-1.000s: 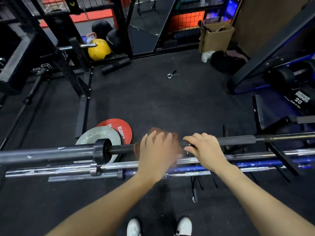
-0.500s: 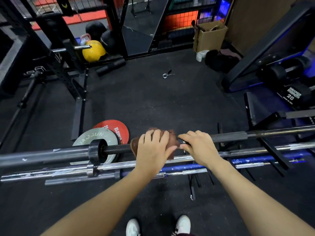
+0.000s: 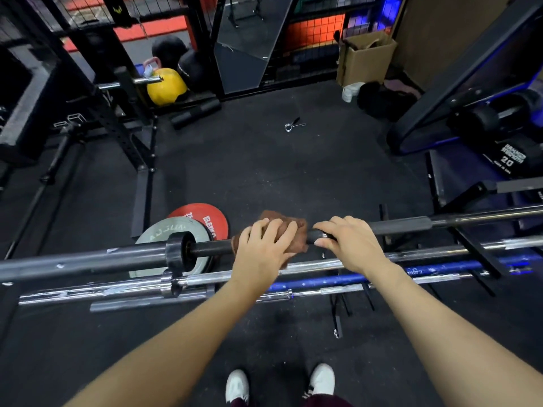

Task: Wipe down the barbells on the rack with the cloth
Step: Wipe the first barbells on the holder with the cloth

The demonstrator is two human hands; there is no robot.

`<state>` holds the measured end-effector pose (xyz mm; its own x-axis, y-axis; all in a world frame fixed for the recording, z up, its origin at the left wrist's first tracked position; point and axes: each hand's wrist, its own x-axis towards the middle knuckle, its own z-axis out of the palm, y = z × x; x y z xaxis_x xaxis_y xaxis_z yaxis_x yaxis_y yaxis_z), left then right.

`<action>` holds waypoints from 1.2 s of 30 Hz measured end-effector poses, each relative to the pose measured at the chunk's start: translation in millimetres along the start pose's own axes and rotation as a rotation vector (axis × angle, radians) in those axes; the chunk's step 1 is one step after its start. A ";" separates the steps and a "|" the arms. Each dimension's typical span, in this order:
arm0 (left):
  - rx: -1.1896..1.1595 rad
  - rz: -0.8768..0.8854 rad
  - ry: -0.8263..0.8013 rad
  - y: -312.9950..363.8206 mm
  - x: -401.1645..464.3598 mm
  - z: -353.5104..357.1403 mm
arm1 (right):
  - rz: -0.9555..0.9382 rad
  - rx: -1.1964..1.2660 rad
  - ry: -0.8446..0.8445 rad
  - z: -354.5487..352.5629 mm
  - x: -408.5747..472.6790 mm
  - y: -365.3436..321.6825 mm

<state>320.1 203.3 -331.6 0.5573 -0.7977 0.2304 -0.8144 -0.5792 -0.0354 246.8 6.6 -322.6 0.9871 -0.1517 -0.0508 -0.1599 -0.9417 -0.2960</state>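
Brown cloth (image 3: 283, 230), one black barbell (image 3: 205, 248), two hands

Four barbells (image 3: 88, 261) under the hands, one brown cloth (image 3: 289, 227), two weight plates (image 3: 164, 235) leftward (grey, red), two white shoes (image 3: 237, 384).

Collar (image 3: 176, 251) blocks leftward travel; bare black shaft (image 3: 399, 225) lies open rightward.
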 end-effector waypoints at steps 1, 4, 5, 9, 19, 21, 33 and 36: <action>-0.012 0.041 0.027 -6.0 -0.3 2.9 | 0.007 0.002 -0.011 -2.1 1.1 0.0; -0.044 0.098 0.023 -24.7 -1.4 1.2 | 0.050 0.009 -0.066 -9.7 1.3 -1.9; -0.053 0.113 0.010 -30.5 -7.0 2.0 | 0.072 0.010 -0.085 -11.8 0.4 -3.9; -0.076 0.120 -0.030 -57.2 -27.1 -15.1 | 0.184 -0.026 -0.132 -19.6 -3.8 -21.7; -0.009 0.164 -0.187 -98.6 -55.5 -67.6 | 0.391 -0.137 0.137 -0.4 -12.1 -115.1; 0.043 0.235 -0.248 -103.3 -59.5 -70.1 | 0.358 -0.134 0.134 8.2 -9.8 -139.7; -0.549 -0.036 -0.180 -141.7 -51.3 -104.8 | 0.395 0.005 0.055 -5.0 -1.0 -188.9; -0.566 -0.136 -0.077 -159.1 -55.4 -122.6 | 0.339 0.049 0.064 -9.3 12.5 -202.5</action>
<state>398.9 360.2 -219.4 0.6557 -0.7447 0.1247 -0.6828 -0.5144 0.5188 291.6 192.6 -254.4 0.8756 -0.4736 -0.0952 -0.4776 -0.8191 -0.3177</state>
